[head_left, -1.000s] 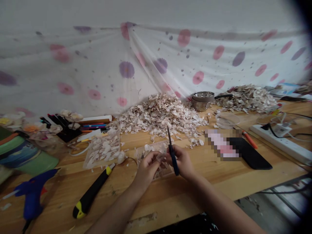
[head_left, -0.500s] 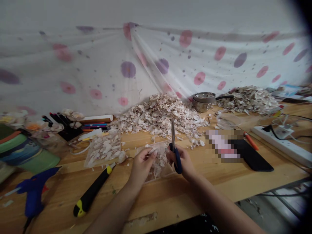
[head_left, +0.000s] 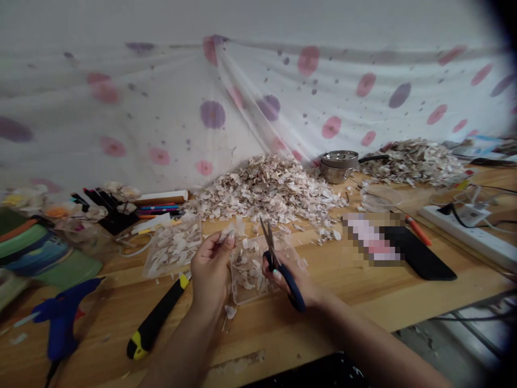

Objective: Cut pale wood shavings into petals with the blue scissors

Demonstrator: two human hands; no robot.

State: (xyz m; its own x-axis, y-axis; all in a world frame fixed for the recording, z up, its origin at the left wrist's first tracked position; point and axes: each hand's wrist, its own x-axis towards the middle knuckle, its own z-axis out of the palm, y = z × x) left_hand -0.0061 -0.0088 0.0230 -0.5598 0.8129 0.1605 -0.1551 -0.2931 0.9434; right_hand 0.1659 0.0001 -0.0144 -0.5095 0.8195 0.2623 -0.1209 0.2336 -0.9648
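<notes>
My left hand (head_left: 212,267) is closed in a pinch on a thin, pale petal-like flake (head_left: 237,227). In my right hand (head_left: 297,280) are scissors (head_left: 287,277) with dark blue handles, their blades parted and pointing up and away from me. Between and below the hands lies a shallow clear plastic tray (head_left: 246,296) with whitish flakes in it. One flake (head_left: 230,311) with a thin stem-like piece lies on the wood by the tray's near edge. Behind the hands rises a big heap of dry, pale flakes (head_left: 270,188).
Left are a blue glue gun (head_left: 60,318), a black-and-yellow cutter (head_left: 159,315), a second tray of flakes (head_left: 173,248), pens and a green container (head_left: 52,253). Right are a black phone-like slab (head_left: 424,256), a white power strip (head_left: 468,237), metal bowls (head_left: 338,168) and another heap (head_left: 416,161).
My left hand has moved left and up with the flake, away from the tray. The scissors have opened, tilted left and dropped slightly. A flake now shows by the tray's near edge.
</notes>
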